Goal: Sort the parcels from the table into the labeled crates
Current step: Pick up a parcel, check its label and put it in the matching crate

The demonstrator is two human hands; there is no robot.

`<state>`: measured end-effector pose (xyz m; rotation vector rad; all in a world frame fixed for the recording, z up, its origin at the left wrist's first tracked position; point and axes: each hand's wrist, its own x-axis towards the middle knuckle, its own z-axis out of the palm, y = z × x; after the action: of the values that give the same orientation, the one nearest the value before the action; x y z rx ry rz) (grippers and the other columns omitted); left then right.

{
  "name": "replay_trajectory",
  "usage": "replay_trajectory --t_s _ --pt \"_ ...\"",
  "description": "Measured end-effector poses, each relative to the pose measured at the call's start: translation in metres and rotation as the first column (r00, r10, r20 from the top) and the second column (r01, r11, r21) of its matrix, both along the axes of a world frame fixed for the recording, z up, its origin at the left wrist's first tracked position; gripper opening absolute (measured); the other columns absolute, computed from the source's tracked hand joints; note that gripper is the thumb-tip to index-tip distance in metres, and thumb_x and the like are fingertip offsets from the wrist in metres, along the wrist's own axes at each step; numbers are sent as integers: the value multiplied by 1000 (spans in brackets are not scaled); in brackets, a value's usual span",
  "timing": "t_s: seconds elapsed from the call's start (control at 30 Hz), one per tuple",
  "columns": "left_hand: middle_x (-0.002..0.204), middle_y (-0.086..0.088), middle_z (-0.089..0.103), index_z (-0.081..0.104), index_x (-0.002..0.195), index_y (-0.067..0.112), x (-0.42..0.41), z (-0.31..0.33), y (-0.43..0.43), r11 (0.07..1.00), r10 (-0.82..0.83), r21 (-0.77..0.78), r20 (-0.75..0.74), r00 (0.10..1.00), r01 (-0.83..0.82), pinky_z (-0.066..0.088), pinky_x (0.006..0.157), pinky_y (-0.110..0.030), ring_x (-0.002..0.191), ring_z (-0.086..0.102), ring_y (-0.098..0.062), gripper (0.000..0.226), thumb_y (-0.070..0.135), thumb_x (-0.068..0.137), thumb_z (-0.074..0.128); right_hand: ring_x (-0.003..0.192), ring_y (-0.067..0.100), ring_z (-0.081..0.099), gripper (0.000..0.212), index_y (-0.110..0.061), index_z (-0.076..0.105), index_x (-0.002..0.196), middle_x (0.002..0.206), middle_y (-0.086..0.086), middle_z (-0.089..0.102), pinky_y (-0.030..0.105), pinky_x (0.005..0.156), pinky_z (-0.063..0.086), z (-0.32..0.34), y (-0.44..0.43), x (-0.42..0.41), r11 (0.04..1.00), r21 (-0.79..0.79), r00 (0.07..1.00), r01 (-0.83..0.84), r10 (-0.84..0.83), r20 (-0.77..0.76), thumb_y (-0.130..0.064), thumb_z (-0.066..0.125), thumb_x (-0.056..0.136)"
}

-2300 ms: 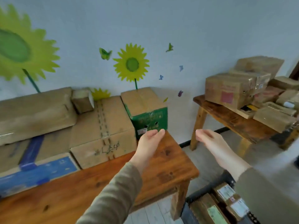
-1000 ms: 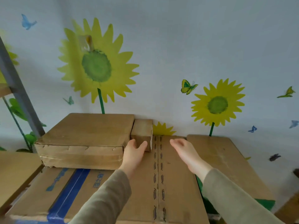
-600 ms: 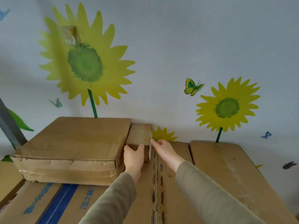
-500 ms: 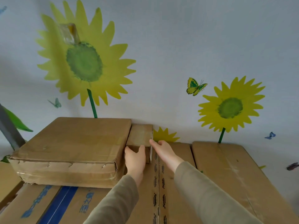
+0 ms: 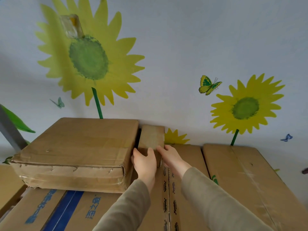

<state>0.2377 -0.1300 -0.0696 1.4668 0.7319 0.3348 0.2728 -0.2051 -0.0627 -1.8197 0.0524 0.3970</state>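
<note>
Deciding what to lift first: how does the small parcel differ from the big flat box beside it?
The small parcel is narrow; the big flat box is far wider. The left hand and right hand grip the small parcel; the big flat box is not gripped. Both are brown cardboard.

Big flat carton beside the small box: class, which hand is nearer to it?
Left. The left hand holds the small box right beside the big flat carton; the right hand is on the box's far side.

The taped carton (image 5: pixel 166 194) carries the small parcel (image 5: pixel 150 137); the blue-striped carton (image 5: pixel 66 212), apparently, the flat carton (image 5: pixel 83 144) alongside.
</note>
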Motion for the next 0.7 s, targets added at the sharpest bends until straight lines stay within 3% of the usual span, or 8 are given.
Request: replay_trajectory --t_s 0.07,0.17,0.27,0.37,0.43,0.53,0.6,0.7 --pt "148 -13 29 26 148 9 -2 1 1 1000 -27 5 -14 1000 27 30 112 -41 135 33 -29 61 26 94 51 89 11 54 33 -10 53 128 108 -1 59 22 73 43 2 -5 -1 1000 -13 1000 10 -10 28 -22 41 99" --pt "143 -13 38 34 144 8 -8 2 1 998 -58 -2 -11 998 58 36 106 -36 129 40 -28 54 25 96 50 116 17 50 42 -9 41 141 134 -1 50 27 93 41 6 -14 -7 997 -74 996 27 -20 84 -18 39 100" --pt "133 -11 48 43 137 7 -17 5 1 997 -78 -9 -17 997 78 40 95 -33 117 48 -26 45 24 96 50 112 17 53 43 -11 42 141 136 6 52 23 84 44 5 -23 -16 997 -49 994 65 -61 89 -18 42 99" --pt "111 -8 54 49 118 10 -25 10 0 995 -82 -54 -24 996 80 41 78 -29 91 50 -19 26 23 95 51 116 18 53 43 -12 45 139 135 7 53 30 97 45 4 -30 -27 993 5 992 119 -119 51 -18 48 97" --pt "95 -3 51 45 106 11 -31 12 -1 991 -82 -108 -37 996 77 38 69 -28 80 46 -16 20 25 95 53 105 15 55 40 -12 48 136 126 5 58 25 85 46 6 -34 -38 989 26 989 147 -148 16 -17 48 96" --pt "95 -3 48 45 110 7 -39 12 -5 979 -128 -170 -64 990 115 37 75 -31 87 47 -19 32 29 92 58 75 7 53 32 -12 55 126 95 -1 61 17 60 39 6 -39 -50 977 70 979 202 -202 -4 -14 47 95" --pt "101 -5 48 44 115 4 -43 12 -8 972 -143 -196 -66 988 127 38 77 -31 91 47 -21 42 31 89 62 68 5 50 30 -13 56 124 84 -4 57 16 56 37 5 -42 -55 969 103 974 224 -225 -10 -12 46 95" --pt "107 -6 50 42 121 2 -44 7 -10 969 -147 -207 -50 988 133 45 81 -32 97 52 -23 55 32 84 69 67 5 51 28 -15 58 120 82 -5 58 14 50 37 5 -43 -65 963 144 974 227 -226 -19 -13 48 94"
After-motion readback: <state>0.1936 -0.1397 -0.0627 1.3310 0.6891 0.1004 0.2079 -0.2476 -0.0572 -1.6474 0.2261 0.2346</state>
